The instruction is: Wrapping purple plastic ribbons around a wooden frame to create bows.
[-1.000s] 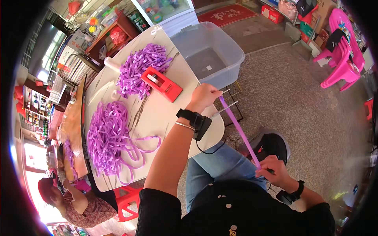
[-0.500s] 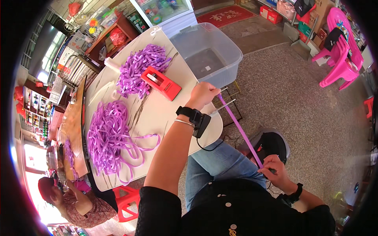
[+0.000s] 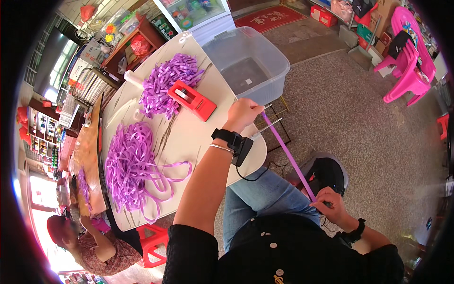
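A purple ribbon point(image 3: 288, 155) runs taut on a slant between my two hands, past the table's right corner. My left hand point(image 3: 244, 115) pinches its upper end, close to metal rods that jut from the table edge. Lower down, above the floor beside my thigh, the fingers of my right hand point(image 3: 329, 204) are closed on the other end. On the marble-patterned table point(image 3: 208, 156) lie a loose heap of purple ribbon point(image 3: 130, 165) and a denser purple ribbon pile point(image 3: 168, 83). A red tape dispenser point(image 3: 193, 100) rests against the denser pile.
A clear plastic bin point(image 3: 248, 64) stands beyond the table's right edge. My shoe point(image 3: 326, 177) is on the speckled floor below the ribbon. Pink plastic chairs point(image 3: 409, 61) stand far right. At lower left, another person point(image 3: 92, 246) sits by a wooden table point(image 3: 87, 165), near a red stool point(image 3: 153, 244).
Both my hands and the taut ribbon stay nearly in place. The other person at lower left has moved an arm and the head slightly.
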`<state>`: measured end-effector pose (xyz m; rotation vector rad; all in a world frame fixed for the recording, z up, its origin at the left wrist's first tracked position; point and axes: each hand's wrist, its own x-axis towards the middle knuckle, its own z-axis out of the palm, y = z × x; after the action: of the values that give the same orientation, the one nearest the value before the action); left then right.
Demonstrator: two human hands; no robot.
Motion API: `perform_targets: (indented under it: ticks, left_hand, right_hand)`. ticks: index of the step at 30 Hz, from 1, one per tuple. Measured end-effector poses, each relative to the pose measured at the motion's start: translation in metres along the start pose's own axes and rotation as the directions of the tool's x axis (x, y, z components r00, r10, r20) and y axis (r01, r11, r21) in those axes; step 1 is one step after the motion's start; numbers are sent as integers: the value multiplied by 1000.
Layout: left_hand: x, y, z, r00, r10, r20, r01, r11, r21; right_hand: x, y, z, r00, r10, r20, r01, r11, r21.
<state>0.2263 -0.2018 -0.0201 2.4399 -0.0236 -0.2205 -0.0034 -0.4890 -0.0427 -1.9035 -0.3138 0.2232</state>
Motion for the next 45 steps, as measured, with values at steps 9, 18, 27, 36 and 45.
perform_targets:
  ticks: [9,18,27,36,45]
  left_hand:
    - [-1,3,0,1000,-18,2,18,999,38]
    - [0,1,1,1000,-8,-6,8,1000,25]
    - [0,0,-2,999,41,-2,-41,998,52]
    - [-3,2,1,993,102,-63,-101,995,20]
    - [-7,-5,-2,970,139,-200,-184,957,-223]
  right_hand:
    - [6,-22,-11,997,-43,59,32,986,165]
    - [20,-56,-23,978,-199,68,188,972,142]
    - [108,-126,-55,844,-515,151,477,849,226]
    - [293,-166,-27,844,-493,213,411,848,334]
    - [427,-77,32,873,-176,454,-54,892,449]
